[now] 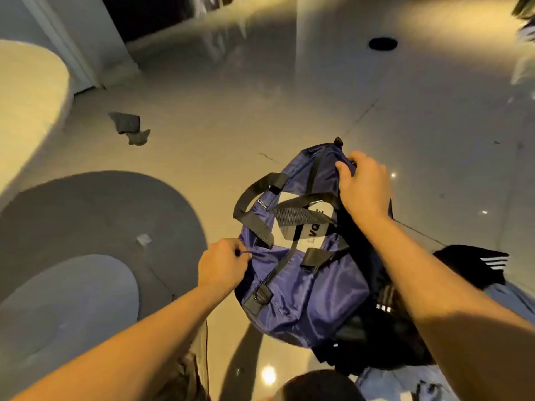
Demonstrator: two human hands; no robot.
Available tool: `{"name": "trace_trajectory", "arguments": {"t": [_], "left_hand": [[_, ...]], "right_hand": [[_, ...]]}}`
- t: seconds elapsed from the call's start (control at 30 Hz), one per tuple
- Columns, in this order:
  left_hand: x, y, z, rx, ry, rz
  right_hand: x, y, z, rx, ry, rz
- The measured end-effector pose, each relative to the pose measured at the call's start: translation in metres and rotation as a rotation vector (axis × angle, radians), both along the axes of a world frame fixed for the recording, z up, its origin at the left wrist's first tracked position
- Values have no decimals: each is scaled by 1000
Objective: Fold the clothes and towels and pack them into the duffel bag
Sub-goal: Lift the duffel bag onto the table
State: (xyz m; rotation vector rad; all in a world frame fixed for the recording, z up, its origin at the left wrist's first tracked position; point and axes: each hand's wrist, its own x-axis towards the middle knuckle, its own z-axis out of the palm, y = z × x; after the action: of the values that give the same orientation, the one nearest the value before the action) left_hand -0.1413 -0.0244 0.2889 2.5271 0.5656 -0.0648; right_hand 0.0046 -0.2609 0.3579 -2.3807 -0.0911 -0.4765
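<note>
A purple duffel bag point(304, 290) with black straps and a white label lies on the glossy floor in the middle of the head view. My left hand point(221, 263) pinches the bag's fabric at its near left edge. My right hand point(362, 183) grips the fabric at the bag's far end. Under and to the right of the bag lies a black garment with white stripes point(477, 264), partly hidden by my right forearm. Pale blue cloth point(509, 302) shows at the lower right.
A dark crumpled cloth point(128, 125) lies on the floor at the upper left. A round grey rug point(86, 215) with a small white scrap point(144, 240) sits at the left. A cream rounded piece of furniture point(26, 91) stands at the far left. A dark round floor drain point(382, 43) is far back.
</note>
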Motion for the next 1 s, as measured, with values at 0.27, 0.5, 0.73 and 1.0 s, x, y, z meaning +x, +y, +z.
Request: {"name": "trace_trajectory", "arguments": {"t": [0.27,0.5,0.73,1.0], "left_hand": [[-37,-15,186,189,-211,-174],[-88,12,338,389,-457,-204],[-171,82,453,460,-694,-65],[-311,205,518,514,-791,132]], "right_hand": [[-54,-22,185,65,-198,-21],[-108,-11,320,100,-364,2],[-170,53,416,142,-491,97],[-234,197,470,304,-584,403]]}}
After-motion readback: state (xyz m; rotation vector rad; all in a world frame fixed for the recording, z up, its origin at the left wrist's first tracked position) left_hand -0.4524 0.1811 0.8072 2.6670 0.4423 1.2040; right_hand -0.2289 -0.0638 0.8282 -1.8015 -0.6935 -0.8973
